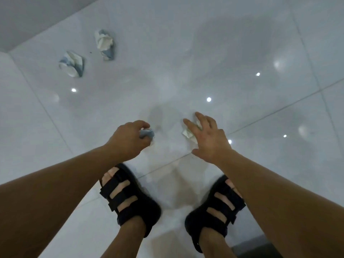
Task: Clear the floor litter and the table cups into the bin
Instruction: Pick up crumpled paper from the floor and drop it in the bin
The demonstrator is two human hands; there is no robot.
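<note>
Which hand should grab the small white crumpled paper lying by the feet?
The right hand: its open fingers are spread just over the small white crumpled paper. The left hand is busy gripping a blue-and-white crumpled paper.

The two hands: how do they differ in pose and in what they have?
The left hand is curled round a bluish crumpled paper; the right hand has its fingers spread and grips nothing. The left hand's paper is mostly hidden in its grip; the white paper scrap beneath the right hand shows between its fingers. Both hands reach down toward the tiled floor.
</note>
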